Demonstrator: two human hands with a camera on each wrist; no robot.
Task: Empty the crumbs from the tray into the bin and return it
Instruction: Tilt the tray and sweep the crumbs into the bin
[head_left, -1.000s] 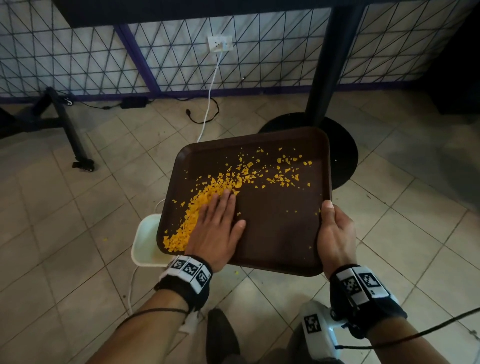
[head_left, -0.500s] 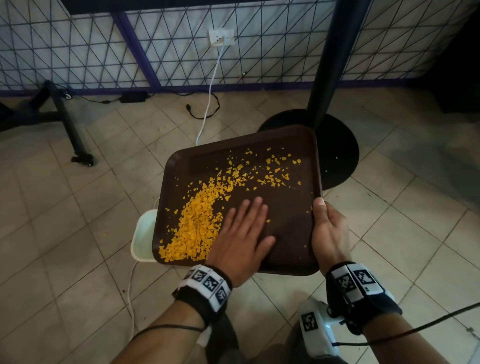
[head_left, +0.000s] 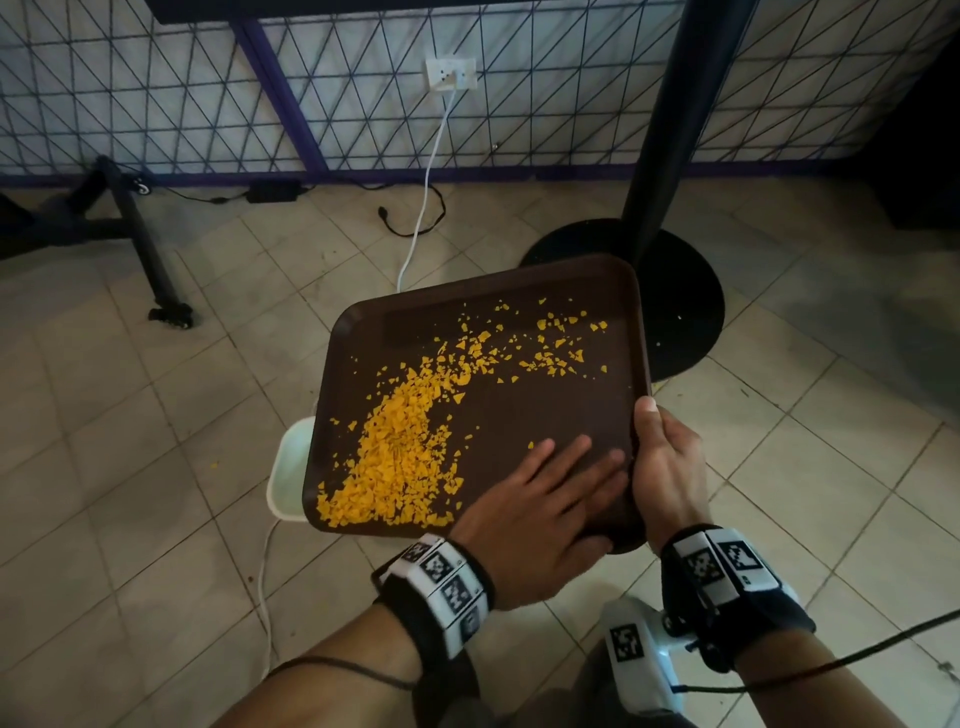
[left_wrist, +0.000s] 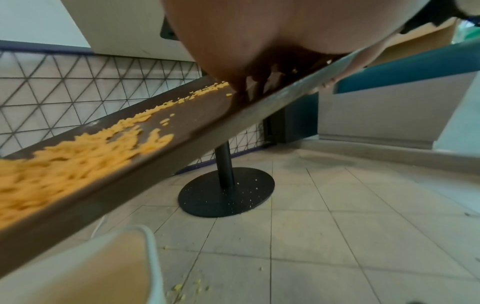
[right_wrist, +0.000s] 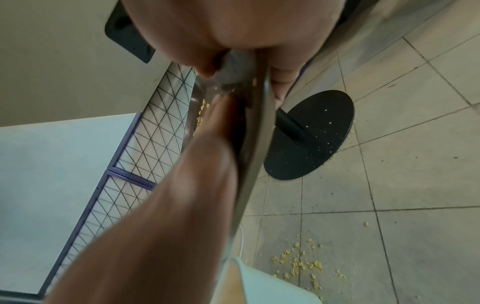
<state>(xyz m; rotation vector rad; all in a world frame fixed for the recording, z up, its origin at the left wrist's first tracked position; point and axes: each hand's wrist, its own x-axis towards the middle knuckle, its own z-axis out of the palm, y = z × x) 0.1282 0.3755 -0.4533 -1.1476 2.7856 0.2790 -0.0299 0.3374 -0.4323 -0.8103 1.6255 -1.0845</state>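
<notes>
Gripping falls to one hand only. Left hand (head_left: 540, 512) lies flat, fingers straight, palm down on the near right part of the tray (head_left: 415, 322); it holds nothing, it sweeps. Right hand (head_left: 662, 467) clamps the tray's right rim, thumb on top, fingers under. Tray held in the air, tilted down to the left, low corner over the white bin (head_left: 288, 467).

Left to right: bin mostly hidden beneath the tray; crumbs (head_left: 400, 457) heaped at the low left side, a thin scatter toward the far right edge; then both hands.

Judgement: steepen the tilt gently and sweep left with the flat palm, keeping the low corner above the bin mouth. Spilt crumbs (right_wrist: 298, 265) already lie on the tiles beside the bin, so overshoot is the risk.

Around: white cable (head_left: 431, 171) trails near the bin; black table base (head_left: 685, 312) stands just right of the tray.
</notes>
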